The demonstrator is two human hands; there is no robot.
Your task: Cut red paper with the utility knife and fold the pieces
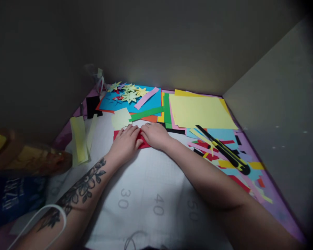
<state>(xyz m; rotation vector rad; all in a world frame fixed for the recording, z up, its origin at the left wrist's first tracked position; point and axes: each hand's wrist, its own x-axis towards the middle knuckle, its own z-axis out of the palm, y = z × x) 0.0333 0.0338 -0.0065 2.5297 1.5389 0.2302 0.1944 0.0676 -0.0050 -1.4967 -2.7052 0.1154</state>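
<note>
Both hands meet over a piece of red paper lying flat on the white marked sheet in front of me. The fingers of my left hand press onto the left part of the paper, its thumb near the lower edge. My right hand is closed on the upper right part, fingers bent together. The hands cover much of the red paper, so its full outline is hidden. Just beyond them lie a pale green square of paper and a green strip.
Paper stars rest on blue paper at the back. Yellow sheets are stacked back right. A black-and-yellow utility knife lies on coloured scraps at right. Pale strips and a dark blue bag are at left.
</note>
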